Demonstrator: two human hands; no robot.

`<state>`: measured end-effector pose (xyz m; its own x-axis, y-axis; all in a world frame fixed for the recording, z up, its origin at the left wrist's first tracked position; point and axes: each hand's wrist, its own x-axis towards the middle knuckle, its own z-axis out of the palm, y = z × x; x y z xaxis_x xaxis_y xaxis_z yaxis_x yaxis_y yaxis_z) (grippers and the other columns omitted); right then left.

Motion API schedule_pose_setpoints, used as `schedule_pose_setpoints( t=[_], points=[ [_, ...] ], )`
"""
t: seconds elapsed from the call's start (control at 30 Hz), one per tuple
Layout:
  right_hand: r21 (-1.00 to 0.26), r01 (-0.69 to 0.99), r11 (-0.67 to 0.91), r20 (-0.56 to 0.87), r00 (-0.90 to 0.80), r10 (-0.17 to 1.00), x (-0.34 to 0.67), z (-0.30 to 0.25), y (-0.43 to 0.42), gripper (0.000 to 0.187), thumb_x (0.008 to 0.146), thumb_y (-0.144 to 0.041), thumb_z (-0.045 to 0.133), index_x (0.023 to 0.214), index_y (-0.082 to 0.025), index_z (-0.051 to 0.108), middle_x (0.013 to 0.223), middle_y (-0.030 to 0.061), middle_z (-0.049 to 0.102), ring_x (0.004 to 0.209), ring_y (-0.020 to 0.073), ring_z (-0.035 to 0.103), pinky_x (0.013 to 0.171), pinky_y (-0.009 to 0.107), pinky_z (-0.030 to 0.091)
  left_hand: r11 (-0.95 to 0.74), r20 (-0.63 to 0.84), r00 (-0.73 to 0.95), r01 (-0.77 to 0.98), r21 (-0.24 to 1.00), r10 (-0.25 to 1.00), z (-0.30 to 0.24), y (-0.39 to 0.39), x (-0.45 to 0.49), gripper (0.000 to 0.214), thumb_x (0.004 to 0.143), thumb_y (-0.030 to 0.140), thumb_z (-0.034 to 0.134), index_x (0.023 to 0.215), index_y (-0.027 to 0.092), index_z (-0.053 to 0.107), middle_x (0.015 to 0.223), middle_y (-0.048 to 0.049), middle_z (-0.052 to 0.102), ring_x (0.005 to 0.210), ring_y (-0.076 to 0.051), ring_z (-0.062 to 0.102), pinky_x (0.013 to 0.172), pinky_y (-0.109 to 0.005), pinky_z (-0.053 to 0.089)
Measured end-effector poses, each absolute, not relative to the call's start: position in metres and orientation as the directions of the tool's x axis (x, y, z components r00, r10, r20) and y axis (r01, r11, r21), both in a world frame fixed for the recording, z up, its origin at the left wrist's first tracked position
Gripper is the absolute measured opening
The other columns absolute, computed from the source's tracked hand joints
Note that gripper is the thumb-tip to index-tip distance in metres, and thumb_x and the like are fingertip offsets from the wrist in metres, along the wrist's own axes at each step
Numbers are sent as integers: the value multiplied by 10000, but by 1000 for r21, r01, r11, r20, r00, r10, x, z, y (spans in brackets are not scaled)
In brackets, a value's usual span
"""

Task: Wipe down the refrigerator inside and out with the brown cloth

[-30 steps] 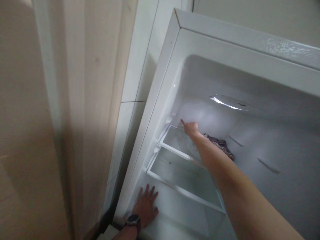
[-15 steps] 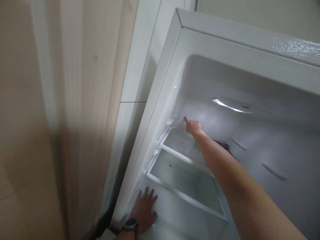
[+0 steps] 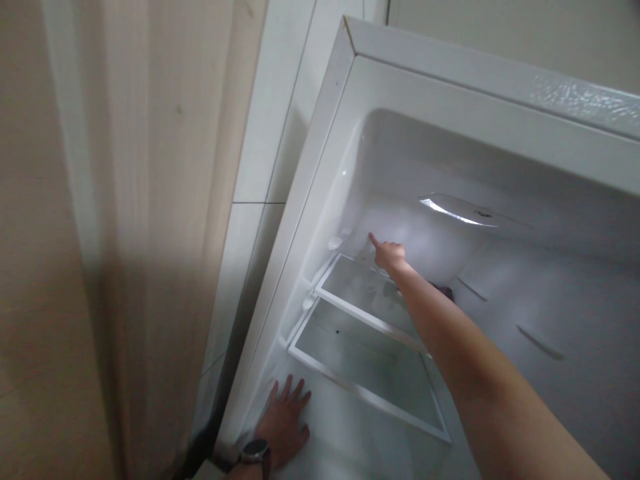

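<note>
My left hand (image 3: 284, 427), with a watch (image 3: 256, 451) on its wrist, is spread flat on the pale surface at the low end of the refrigerator (image 3: 320, 167). Deep inside, my right hand (image 3: 390, 255) is at the inner wall (image 3: 410, 223), just past the upper glass shelf (image 3: 357, 287). One digit sticks out while the other fingers are curled. Whatever may be under those curled fingers is hidden. Behind my right forearm shows part of a dark, crumpled-looking thing (image 3: 444, 291); its kind I cannot make out.
A second white-rimmed glass shelf (image 3: 367, 360) lies nearer me, with a small dark speck on it. A clear lamp cover (image 3: 457, 208) juts from the inner wall. Left of the refrigerator are a tiled wall (image 3: 257, 160) and a large wooden panel (image 3: 165, 200).
The whole view has shifted slightly, so the refrigerator sits a little further left. My right hand has moved slightly rightward against the inner wall. The left hand stays spread in place.
</note>
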<state>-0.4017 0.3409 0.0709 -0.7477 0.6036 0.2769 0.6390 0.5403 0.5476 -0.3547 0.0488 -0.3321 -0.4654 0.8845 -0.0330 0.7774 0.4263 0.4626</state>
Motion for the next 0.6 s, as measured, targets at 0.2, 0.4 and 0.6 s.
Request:
schedule_pose_setpoints(
  t=[0.2,0.4,0.6],
  points=[
    [564,603,565,256,-777,574,-398,57,334,724,1012,-193,346,1675,-321,84,1265,198,686,1131,259,693,914,360,514,428,-26,-471,775,465,882,-330,49,-352,744,853,437,524,1588,362,442,1720,0,232,1609,-355,34,1275,-638,-56],
    [591,579,562,333,-810,483,-391,68,337,736,1019,-188,294,1679,-264,-25,1236,222,682,1120,279,686,911,376,490,449,-60,-478,764,463,876,-323,49,-352,769,834,429,533,1593,349,435,1719,-1,227,1609,-349,36,1279,-628,-61],
    [630,566,532,294,-807,511,-381,61,342,752,983,-162,313,1684,-245,54,1212,223,686,1109,275,685,892,374,481,459,-85,-477,759,462,875,-318,48,-352,783,817,408,537,1591,333,444,1720,-3,213,1606,-356,29,1282,-634,-42]
  ],
)
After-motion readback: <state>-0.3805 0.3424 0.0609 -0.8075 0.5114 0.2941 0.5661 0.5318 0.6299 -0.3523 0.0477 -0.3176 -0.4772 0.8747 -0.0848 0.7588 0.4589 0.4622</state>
